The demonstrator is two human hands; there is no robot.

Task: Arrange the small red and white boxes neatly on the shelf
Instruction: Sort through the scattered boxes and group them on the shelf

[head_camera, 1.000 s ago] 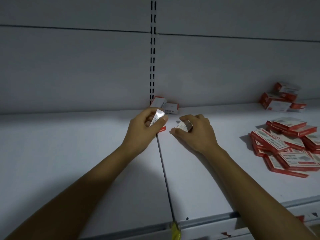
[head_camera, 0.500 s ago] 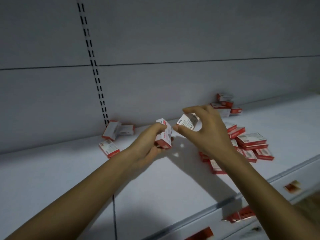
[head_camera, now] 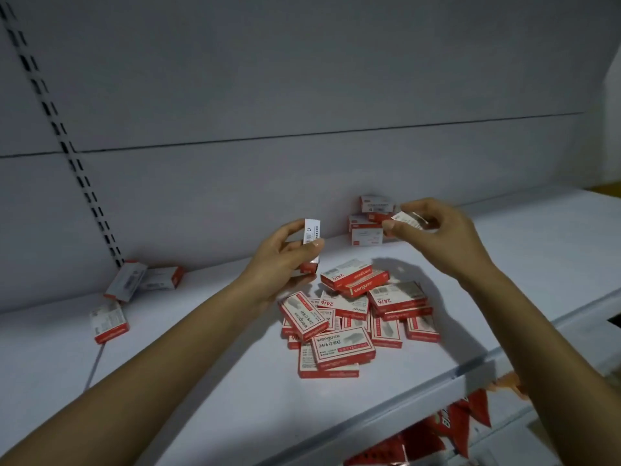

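My left hand (head_camera: pixel 285 260) grips one small red and white box (head_camera: pixel 312 237) upright, above the left side of a loose pile of several boxes (head_camera: pixel 356 317) on the white shelf (head_camera: pixel 201 381). My right hand (head_camera: pixel 437 237) pinches another small box (head_camera: pixel 408 220) by its end, raised above the pile's far right. Behind it, a short stack of boxes (head_camera: pixel 368 227) stands against the back wall. At the far left, two boxes (head_camera: pixel 144 280) lean against the wall and a single box (head_camera: pixel 109 321) lies flat in front of them.
A slotted upright rail (head_camera: pixel 67 142) runs down the grey back wall at left. The shelf's front lip (head_camera: pixel 470 368) crosses the lower right. Red packets (head_camera: pixel 437 428) show on the level below.
Both hands lifted from the shelf seam and travelled right with their boxes, now apart above the pile. One box stayed flat at the left. The view swung right.
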